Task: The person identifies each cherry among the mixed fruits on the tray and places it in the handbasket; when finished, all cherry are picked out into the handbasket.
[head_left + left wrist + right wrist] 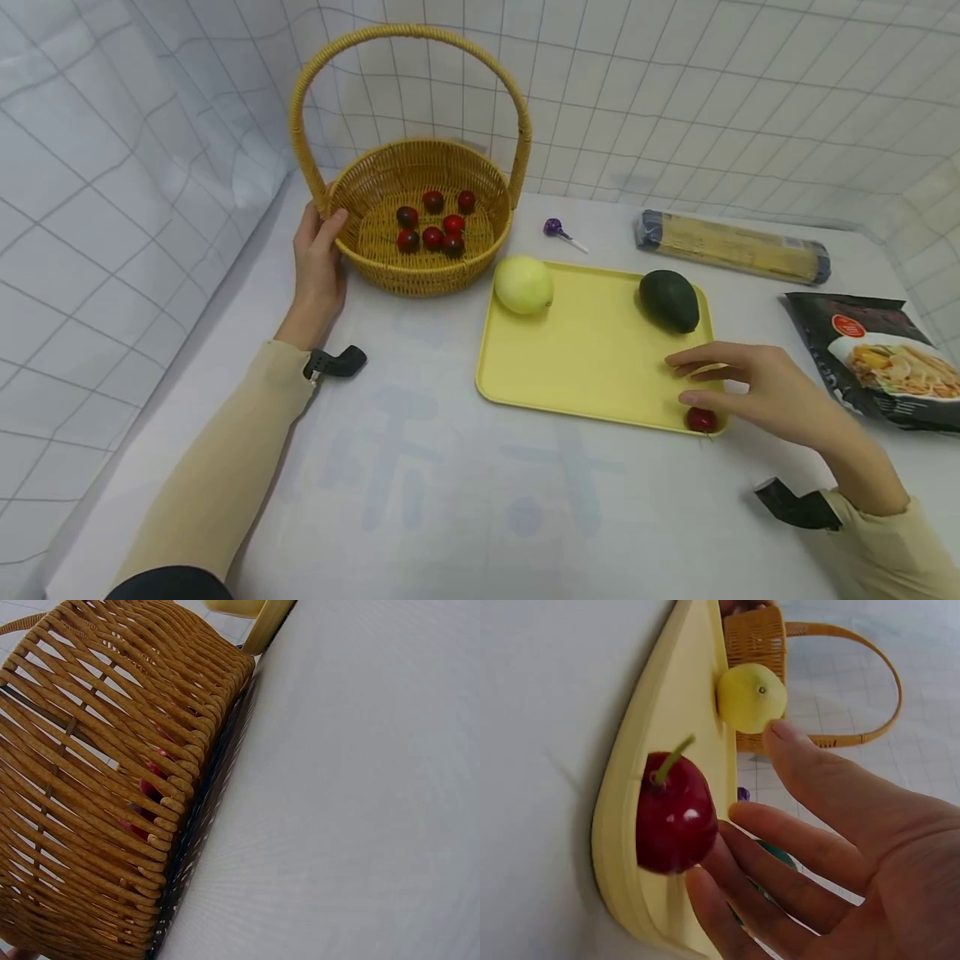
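My left hand (318,258) grips the left rim of a wicker basket (420,283), its thumb over the edge beside the tall handle. Several dark red cherries (453,224) lie inside; in the left wrist view a few show through the weave. My right hand (765,392) hovers over the right end of a yellow tray (577,358), fingers loosely spread and apart from each other. One cherry with a green stem (676,817) sits in the tray's near right corner, close to those fingertips. Whether they touch it I cannot tell.
A round pale yellow-green fruit (523,285) sits at the tray's left end, a dark green avocado (669,301) at its far right. Behind lie a purple lollipop (555,228) and a long yellow packet (735,246). A black noodle bag (885,358) is at the right.
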`<state>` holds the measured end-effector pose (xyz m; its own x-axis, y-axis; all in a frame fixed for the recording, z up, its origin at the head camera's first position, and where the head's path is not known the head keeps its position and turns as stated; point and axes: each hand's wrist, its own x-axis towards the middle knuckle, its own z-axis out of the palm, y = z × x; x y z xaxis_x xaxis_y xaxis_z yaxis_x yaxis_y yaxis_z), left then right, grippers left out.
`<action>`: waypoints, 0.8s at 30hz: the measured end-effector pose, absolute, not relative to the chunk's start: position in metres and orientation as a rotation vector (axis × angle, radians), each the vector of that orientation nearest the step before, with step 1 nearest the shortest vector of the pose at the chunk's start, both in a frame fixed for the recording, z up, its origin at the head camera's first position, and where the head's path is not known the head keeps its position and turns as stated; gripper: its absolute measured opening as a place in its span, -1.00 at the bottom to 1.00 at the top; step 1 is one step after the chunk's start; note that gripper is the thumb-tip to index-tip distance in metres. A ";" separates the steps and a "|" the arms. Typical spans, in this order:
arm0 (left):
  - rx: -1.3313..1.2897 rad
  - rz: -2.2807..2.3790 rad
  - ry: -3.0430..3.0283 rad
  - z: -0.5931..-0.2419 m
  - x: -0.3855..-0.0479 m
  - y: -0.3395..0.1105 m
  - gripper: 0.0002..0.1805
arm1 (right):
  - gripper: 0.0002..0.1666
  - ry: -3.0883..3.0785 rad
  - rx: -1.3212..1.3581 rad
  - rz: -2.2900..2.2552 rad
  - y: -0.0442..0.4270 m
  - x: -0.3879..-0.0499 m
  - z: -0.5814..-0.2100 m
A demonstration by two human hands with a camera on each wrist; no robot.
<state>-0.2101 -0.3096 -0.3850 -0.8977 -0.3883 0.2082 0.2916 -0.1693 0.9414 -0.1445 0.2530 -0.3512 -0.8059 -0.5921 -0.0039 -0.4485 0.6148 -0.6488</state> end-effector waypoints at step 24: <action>0.113 -2.149 -1.606 -0.385 -0.213 -0.309 -0.42 | -0.45 2.440 -0.917 -1.213 0.266 -0.145 -0.368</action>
